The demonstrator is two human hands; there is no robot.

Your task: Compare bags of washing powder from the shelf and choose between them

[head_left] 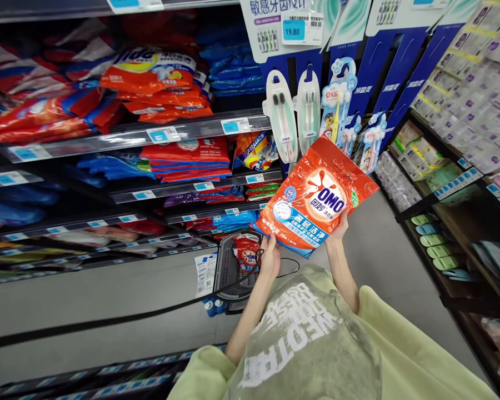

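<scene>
A red OMO bag of laundry powder is held up tilted in front of my chest, its printed face towards me. My left hand grips the bag's lower left corner. At its lower right edge my right hand is closed on the bag, with the fingers partly hidden behind it. Below and to the left, a dark shopping basket stands on the floor with another red OMO bag inside.
Shelves of red and blue detergent bags line the left. Packaged toothbrushes hang ahead. On the right, a shelf holds green slippers. Blue-capped bottles and a printed sheet are beside the basket. A black strap crosses the view.
</scene>
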